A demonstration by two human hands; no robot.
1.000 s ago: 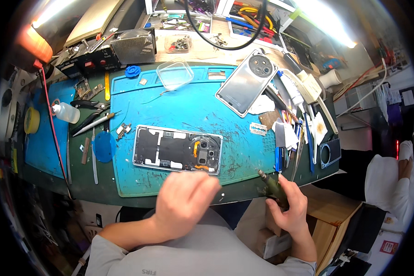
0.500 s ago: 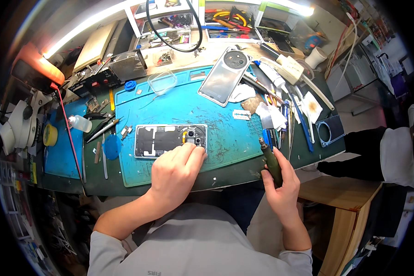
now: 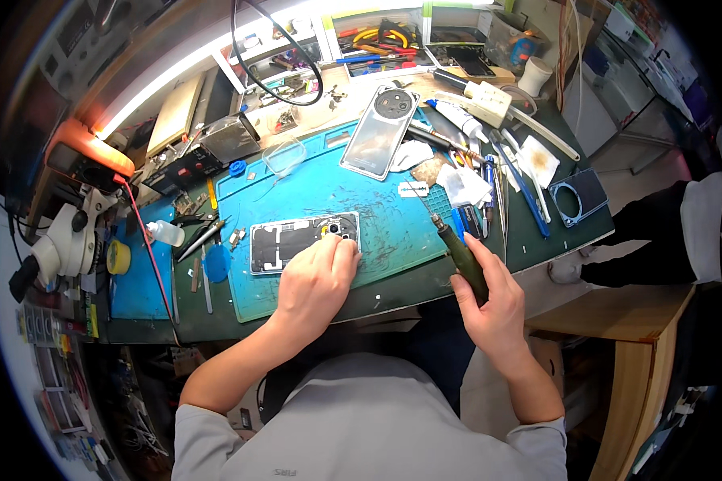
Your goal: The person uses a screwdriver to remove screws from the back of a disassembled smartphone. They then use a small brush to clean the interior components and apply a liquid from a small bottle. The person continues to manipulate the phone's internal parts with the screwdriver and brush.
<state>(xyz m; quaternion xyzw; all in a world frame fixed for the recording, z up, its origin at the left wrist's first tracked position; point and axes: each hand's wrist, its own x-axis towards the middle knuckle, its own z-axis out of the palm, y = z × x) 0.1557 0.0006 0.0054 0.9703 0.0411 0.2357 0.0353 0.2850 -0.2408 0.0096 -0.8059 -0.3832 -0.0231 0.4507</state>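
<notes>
An opened phone [image 3: 285, 244] lies on the blue mat [image 3: 377, 256], dark innards upward, camera module at its right. My left hand [image 3: 317, 284] rests over its lower right with fingers curled; its fingertips and whatever they grip are hidden. My right hand [image 3: 493, 309] is closed round a dark olive pen-shaped tool [image 3: 467, 263] with a metal tip, held slanting up-left over the mat's right edge, a short way from the phone. Behind them lies a detached translucent back cover [image 3: 369, 144] with a large round camera ring.
Tools [image 3: 521, 184], papers and a blade [image 3: 412, 189] crowd the right. Left are a bottle [image 3: 167, 232], pliers, microscope [image 3: 80, 236] and orange meter [image 3: 88, 160]. A clear box [image 3: 283, 158] sits at the back. Someone's legs [image 3: 634, 240] stand beyond the bench's right end.
My left hand has moved forward onto the phone's camera end. My right hand has lifted the olive tool farther forward, its tip now angled leftward. The camera view has shifted.
</notes>
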